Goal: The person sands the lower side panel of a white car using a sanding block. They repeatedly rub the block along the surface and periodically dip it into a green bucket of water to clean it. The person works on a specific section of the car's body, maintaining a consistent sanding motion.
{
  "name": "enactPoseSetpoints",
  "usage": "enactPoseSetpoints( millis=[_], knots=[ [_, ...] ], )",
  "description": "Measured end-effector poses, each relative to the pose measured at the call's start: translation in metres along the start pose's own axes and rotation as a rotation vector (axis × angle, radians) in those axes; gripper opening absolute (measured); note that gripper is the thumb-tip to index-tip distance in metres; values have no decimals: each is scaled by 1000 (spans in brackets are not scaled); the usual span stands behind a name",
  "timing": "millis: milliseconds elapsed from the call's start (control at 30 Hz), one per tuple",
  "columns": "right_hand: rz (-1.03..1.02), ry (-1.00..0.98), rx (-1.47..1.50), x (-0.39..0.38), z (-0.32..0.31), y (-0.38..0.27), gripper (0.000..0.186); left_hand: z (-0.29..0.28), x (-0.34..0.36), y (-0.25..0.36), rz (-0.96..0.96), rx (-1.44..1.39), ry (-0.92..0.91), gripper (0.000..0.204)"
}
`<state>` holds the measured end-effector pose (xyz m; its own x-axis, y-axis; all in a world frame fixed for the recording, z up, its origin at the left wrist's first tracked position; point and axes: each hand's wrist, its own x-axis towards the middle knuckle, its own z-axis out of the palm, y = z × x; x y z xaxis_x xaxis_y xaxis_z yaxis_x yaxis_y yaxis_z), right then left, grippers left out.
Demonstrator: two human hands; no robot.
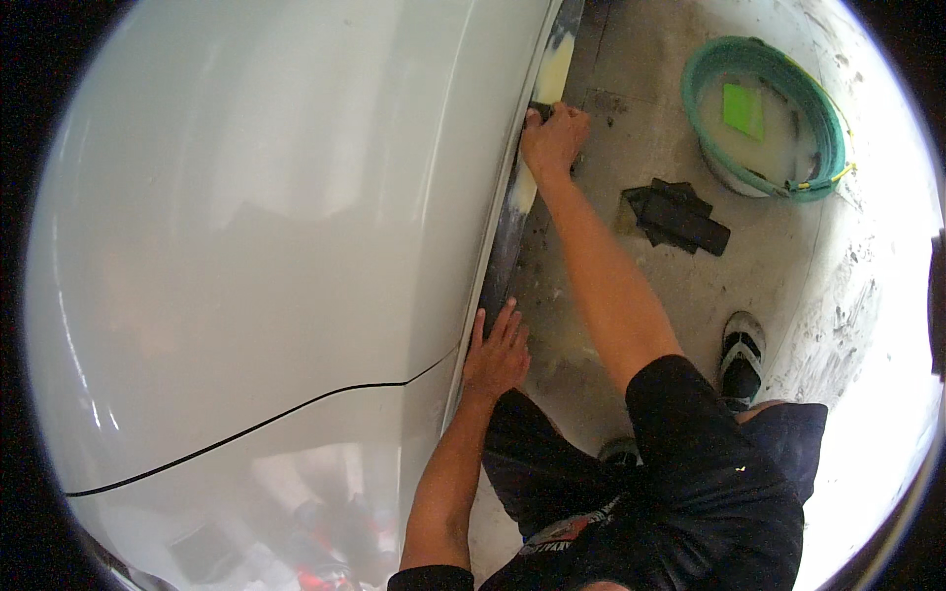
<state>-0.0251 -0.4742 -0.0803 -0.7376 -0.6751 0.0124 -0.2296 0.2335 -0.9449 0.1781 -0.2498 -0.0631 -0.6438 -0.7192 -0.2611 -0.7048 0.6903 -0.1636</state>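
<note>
A white car body [296, 197] fills the left side, with a dark sill strip [505, 246] along its lower edge. Pale yellow filler patches [555, 74] show on that strip. My right hand [555, 143] presses a small dark piece of sandpaper [539, 110] onto the strip between the yellow patches, fingers bent over it. Nearer to me, my left hand [498, 355] rests on the strip with its fingers stretched out and holds nothing. The palm sides of both hands are hidden.
Several black sheets [680, 217] lie stacked on the concrete floor [611, 295] right of my right arm. Beyond them stands a green bucket [698, 108] of cloudy water with a bright green piece [743, 110] inside. My shoe [741, 360] is on the floor nearby.
</note>
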Motion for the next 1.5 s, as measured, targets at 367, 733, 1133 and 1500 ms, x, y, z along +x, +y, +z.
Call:
enactPoseSetpoints(
  millis=[367, 733, 1133, 1500],
  knots=[
    [3, 52, 108, -8, 0, 3, 35, 3, -1, -1, 6, 46, -22, 34],
    [80, -32, 44, 39, 16, 1, 35, 1, 1, -1, 28, 68, -9, 35],
    [-98, 86, 29, -11, 9, 6, 30, 0, 1, -1, -29, 63, -161, 42],
    [-66, 6, 37, -34, -6, -1, 24, 5, 0, 1, -33, 28, -48, 36]
  ],
)
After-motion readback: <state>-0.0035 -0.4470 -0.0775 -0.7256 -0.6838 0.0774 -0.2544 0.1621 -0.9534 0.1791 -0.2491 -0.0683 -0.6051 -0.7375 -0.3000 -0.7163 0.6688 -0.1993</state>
